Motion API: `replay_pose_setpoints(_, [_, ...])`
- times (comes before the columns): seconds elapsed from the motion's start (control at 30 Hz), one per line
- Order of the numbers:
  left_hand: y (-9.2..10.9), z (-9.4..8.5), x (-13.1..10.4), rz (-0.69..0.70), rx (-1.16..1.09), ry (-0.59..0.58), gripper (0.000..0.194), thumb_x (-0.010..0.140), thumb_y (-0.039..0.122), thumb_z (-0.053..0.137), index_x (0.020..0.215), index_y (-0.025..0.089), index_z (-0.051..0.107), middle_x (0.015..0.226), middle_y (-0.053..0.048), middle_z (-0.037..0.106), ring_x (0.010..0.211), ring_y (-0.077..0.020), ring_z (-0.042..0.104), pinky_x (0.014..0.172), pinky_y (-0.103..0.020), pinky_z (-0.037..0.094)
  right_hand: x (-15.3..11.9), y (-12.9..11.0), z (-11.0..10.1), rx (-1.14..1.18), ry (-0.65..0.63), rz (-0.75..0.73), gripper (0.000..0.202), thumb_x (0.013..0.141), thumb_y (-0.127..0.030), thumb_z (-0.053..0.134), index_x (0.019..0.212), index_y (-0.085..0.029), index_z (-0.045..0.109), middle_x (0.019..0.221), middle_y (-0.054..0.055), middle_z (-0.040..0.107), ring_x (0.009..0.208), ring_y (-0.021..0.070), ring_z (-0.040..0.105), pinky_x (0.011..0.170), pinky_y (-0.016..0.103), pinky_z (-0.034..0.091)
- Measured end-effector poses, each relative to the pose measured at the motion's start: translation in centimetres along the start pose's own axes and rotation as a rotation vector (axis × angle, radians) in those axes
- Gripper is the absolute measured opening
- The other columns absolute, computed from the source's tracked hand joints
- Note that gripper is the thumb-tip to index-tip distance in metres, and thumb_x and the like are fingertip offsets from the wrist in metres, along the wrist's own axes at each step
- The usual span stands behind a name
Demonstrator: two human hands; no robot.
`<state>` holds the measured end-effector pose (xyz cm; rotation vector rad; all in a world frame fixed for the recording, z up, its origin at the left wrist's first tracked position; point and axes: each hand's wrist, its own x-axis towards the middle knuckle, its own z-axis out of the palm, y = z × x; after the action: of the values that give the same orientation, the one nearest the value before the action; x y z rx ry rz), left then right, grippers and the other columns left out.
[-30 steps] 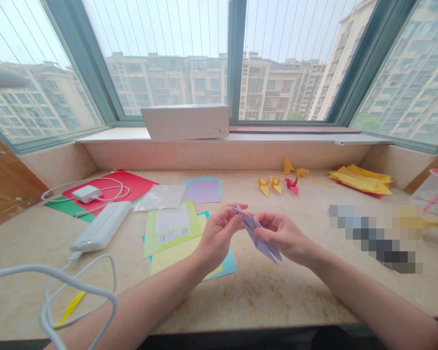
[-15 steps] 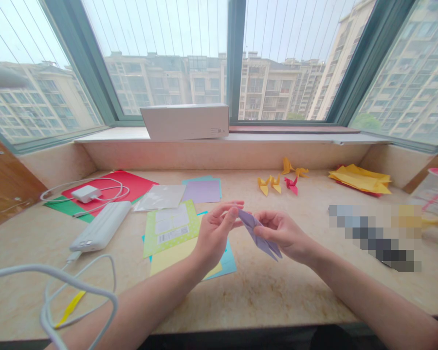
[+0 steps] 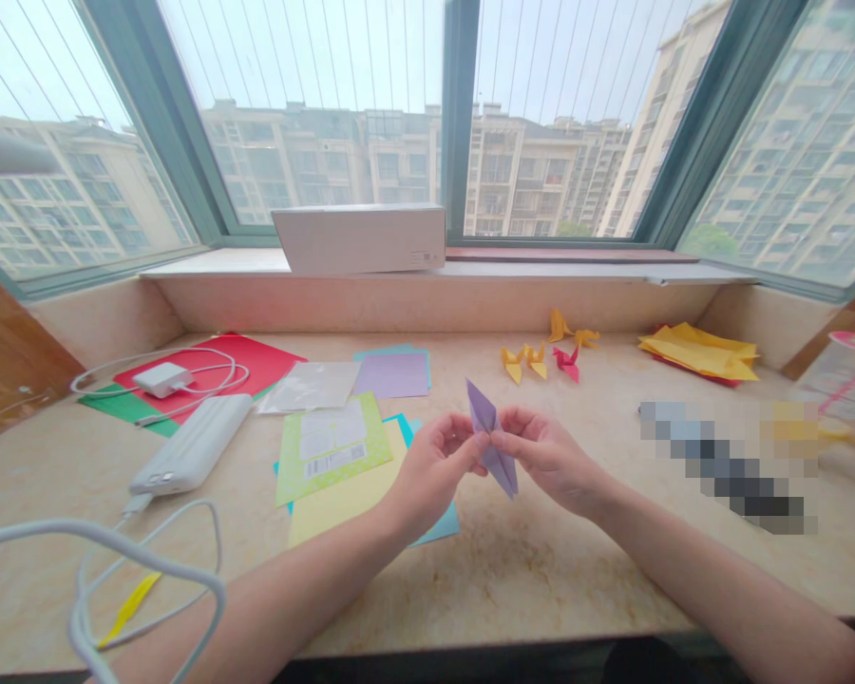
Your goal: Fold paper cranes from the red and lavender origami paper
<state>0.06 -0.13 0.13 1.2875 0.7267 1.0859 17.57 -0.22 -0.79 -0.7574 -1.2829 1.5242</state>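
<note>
A folded piece of purple origami paper (image 3: 485, 410) stands almost upright above the table, shaped like a long narrow diamond with a split lower end. My left hand (image 3: 446, 456) pinches its left side near the middle, thumb in front. From the right, my right hand (image 3: 541, 446) pinches the same paper, and the two thumb tips nearly meet at its centre. The fingers behind the paper are partly hidden. Beyond the hands sit several small yellow origami cranes (image 3: 513, 365) and one red origami crane (image 3: 566, 362).
Left of my hands lie a green patterned packet (image 3: 334, 446), yellow paper (image 3: 328, 518) and purple sheets (image 3: 391, 374). A white power bank (image 3: 192, 446) with looping cables (image 3: 218, 579) is farther left. Yellow folded papers (image 3: 702, 351) lie at right, near a blurred-out object (image 3: 719, 465).
The purple paper has turned more upright. My left hand has moved from its top tip down to its middle, and both hands now grip it close together.
</note>
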Motion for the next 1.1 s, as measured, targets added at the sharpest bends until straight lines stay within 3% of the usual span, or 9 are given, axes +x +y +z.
replay_pose_setpoints(0.17, [0.00,-0.23,0.15,0.008,0.033,0.048,0.030,0.082,0.042,0.074,0.085,0.014,0.062,0.079,-0.002,0.065,0.064,-0.0122,0.059,0.064,-0.026,0.049,-0.02,-0.39,0.23,-0.041,-0.060,-0.017,0.031,0.087,-0.046,0.070,0.100,-0.018,0.074,0.085,0.005,0.075,0.080,0.0195,0.069,0.079,0.034,0.052])
replay_pose_setpoints(0.3, [-0.19,-0.45,0.28,0.038,0.037,0.082,0.035,0.081,0.040,0.076,0.099,0.016,0.059,0.071,0.002,0.063,0.060,-0.0131,0.060,0.063,-0.027,0.048,-0.06,-0.52,0.36,-0.070,-0.064,-0.035,0.036,0.091,-0.048,0.063,0.107,-0.018,0.075,0.087,0.007,0.076,0.085,0.0218,0.070,0.082,0.036,0.051])
replay_pose_setpoints(0.37, [-0.27,-0.50,0.28,0.047,0.037,0.095,0.038,0.079,0.039,0.078,0.101,0.018,0.057,0.068,0.004,0.061,0.059,-0.0131,0.060,0.063,-0.027,0.048,-0.02,-0.43,0.29,-0.100,-0.051,-0.027,0.033,0.089,-0.047,0.066,0.106,-0.019,0.076,0.086,0.006,0.077,0.084,0.0214,0.070,0.082,0.036,0.052])
replay_pose_setpoints(0.53, [-0.23,-0.49,0.17,0.030,0.101,0.056,0.028,0.080,0.038,0.076,0.088,0.015,0.062,0.077,-0.003,0.067,0.065,-0.0142,0.061,0.062,-0.026,0.048,0.04,-0.35,0.02,-0.156,-0.017,-0.011,0.029,0.088,-0.043,0.069,0.099,-0.018,0.078,0.083,0.005,0.077,0.080,0.0201,0.071,0.082,0.035,0.053])
replay_pose_setpoints(0.73, [-0.37,-0.56,0.17,0.039,0.147,0.030,0.025,0.081,0.038,0.075,0.080,0.016,0.063,0.071,-0.002,0.066,0.064,-0.0144,0.060,0.063,-0.027,0.048,0.00,-0.21,-0.20,-0.197,0.058,0.015,0.025,0.080,-0.043,0.077,0.085,-0.018,0.078,0.081,0.004,0.077,0.079,0.0196,0.071,0.081,0.034,0.052])
replay_pose_setpoints(1.1, [-0.24,-0.47,0.13,0.037,0.160,-0.004,0.026,0.082,0.038,0.073,0.080,0.015,0.062,0.070,-0.001,0.065,0.064,-0.0133,0.059,0.063,-0.026,0.047,-0.05,-0.09,-0.48,-0.185,0.107,0.047,0.027,0.073,-0.044,0.083,0.077,-0.018,0.076,0.077,0.003,0.077,0.072,0.0170,0.069,0.078,0.033,0.050])
